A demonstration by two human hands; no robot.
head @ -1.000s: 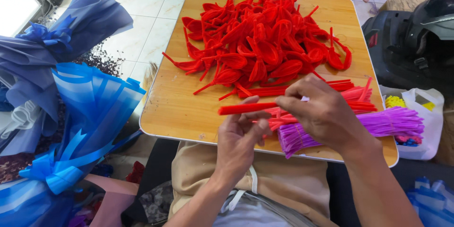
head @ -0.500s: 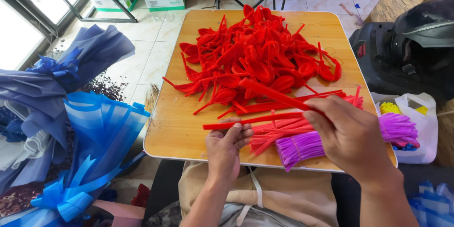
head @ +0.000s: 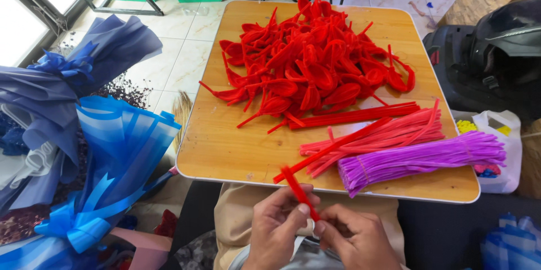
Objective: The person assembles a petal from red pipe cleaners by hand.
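Red and fuzzy, a single pipe cleaner is pinched at the bottom of the view between both hands, held over the person's lap just in front of the wooden tray. Left hand curls closed around its lower part, thumb pressed on the stem; right hand grips it from the other side with fingertips closed, knuckles up. The stem slants up and to the left, its upper end over the tray's near edge.

On the tray, just beyond the hands, lie a bundle of purple pipe cleaners and, touching it, a loose sheaf of straight red pipe cleaners. Farther back sits a heap of red looped petal shapes. Right of the tray, a white plastic bag holds small yellow and pink things. Blue wrapped bouquets stand at left.
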